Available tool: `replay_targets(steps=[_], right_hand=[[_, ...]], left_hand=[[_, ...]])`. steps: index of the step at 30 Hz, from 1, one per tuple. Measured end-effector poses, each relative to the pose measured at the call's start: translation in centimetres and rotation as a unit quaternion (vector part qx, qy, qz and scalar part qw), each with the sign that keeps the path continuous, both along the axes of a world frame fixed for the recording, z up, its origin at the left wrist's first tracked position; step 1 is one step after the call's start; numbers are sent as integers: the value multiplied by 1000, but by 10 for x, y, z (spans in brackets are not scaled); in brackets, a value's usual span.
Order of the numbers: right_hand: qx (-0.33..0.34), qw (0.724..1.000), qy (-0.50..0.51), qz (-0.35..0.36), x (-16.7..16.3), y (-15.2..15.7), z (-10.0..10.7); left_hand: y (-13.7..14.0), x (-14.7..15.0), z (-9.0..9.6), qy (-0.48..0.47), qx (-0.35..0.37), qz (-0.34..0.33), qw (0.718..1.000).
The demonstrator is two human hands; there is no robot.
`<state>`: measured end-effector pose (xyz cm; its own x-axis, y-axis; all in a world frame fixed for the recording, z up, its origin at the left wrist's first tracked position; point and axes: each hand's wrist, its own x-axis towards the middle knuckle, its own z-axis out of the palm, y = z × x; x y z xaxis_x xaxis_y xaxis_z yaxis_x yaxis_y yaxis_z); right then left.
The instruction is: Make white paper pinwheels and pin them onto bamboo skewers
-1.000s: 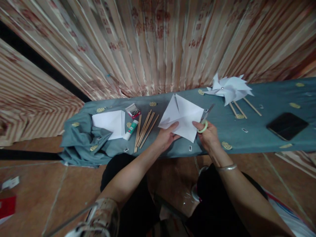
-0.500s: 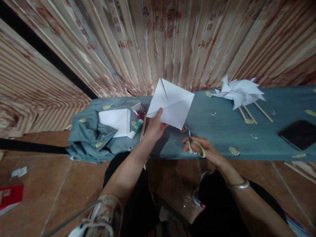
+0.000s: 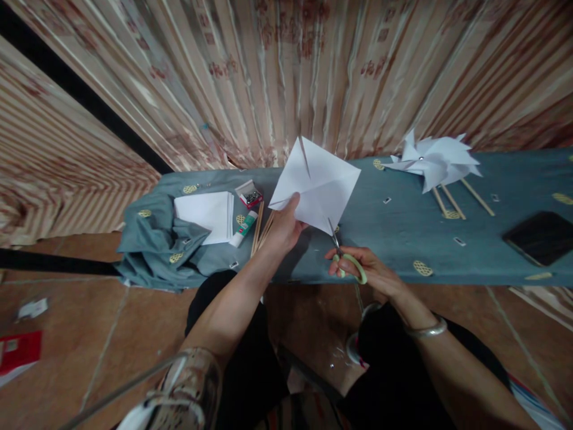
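Nearest me, over the floor (image 3: 147, 334) and my dark-clad knees, my forearms reach in, a silvery bangle (image 3: 427, 328) on the right wrist. Just above the near part of the worktop (image 3: 394, 239), my right hand (image 3: 360, 266) has its fingers closed through and around the green handles of the scissors (image 3: 336, 241). Their long axis points away from me and slightly left, and the blades overlap the near corner of the paper sheet (image 3: 324, 188), aimed at its middle; whether they are biting, I can't tell. My left hand (image 3: 285, 228) clamps the sheet along its near-left edge, thumb on top, the other fingers mostly hidden beneath. So the sheet lies straight off the left fingertips, far and to the right, and off the right fingers to the far left; the left hand is nearer, touching it. It sits like a diamond, a slit running in from its far corner roughly in line with the blades. Left of it on the worktop lie wooden sticks (image 3: 258, 227), a glue stick (image 3: 244, 229), a paper stack (image 3: 208, 216) and, farther, an open box of pins (image 3: 249, 194). Far right rest paper pinwheels (image 3: 441, 158), before the curtain (image 3: 286, 77).
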<state>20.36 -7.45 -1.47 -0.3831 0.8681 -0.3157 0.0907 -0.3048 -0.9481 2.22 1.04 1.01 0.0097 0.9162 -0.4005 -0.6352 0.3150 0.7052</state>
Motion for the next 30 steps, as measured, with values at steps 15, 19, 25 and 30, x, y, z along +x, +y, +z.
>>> replay_targets(steps=[15,19,25,30], right_hand=[[20,999,-26,-6,-3,0,-1],[27,999,-23,-17,-4,0,-4],[14,999,-17,-30,-5,0,-6],[-15,999,-6,-50,-7,1,-7]], left_hand=[[-2,0,-2,-18,-4,-1,1000],[-1,-1,-2,-19,-5,11,1000],[-2,-1,0,-12,-13,14,1000],[-1,-2,2,-10,-15,16,1000]])
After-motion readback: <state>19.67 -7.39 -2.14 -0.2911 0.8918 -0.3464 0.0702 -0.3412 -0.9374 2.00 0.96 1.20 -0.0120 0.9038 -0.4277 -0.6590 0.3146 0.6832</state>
